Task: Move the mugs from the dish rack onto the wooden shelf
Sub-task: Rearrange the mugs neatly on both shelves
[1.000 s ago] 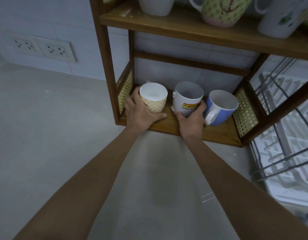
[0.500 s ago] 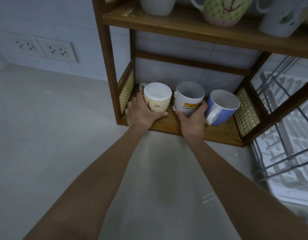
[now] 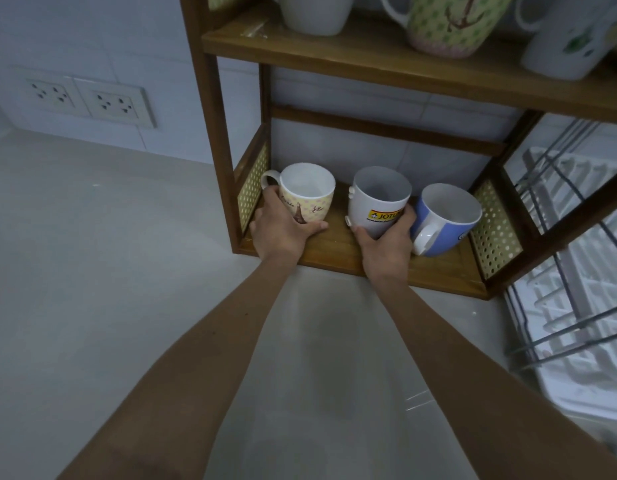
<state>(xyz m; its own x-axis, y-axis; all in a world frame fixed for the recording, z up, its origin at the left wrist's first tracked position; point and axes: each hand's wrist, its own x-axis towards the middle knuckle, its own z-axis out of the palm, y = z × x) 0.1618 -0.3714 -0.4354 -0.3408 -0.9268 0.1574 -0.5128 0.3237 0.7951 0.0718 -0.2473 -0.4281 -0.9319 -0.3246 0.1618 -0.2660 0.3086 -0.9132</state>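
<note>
Three mugs stand upright on the bottom board of the wooden shelf. My left hand wraps the yellow tower-print mug at the left, whose handle points left. My right hand grips the white mug with a yellow logo in the middle. A blue mug stands at the right, handle toward me, close beside my right hand. Both held mugs rest on the board.
The upper shelf board carries a white mug, a green-dotted anchor mug and another white mug. The wire dish rack stands to the right. Wall sockets sit left, above the grey counter.
The yellow mug has been turned in my left hand: its handle now points left and the tower print faces me. The white mug has barely moved.
</note>
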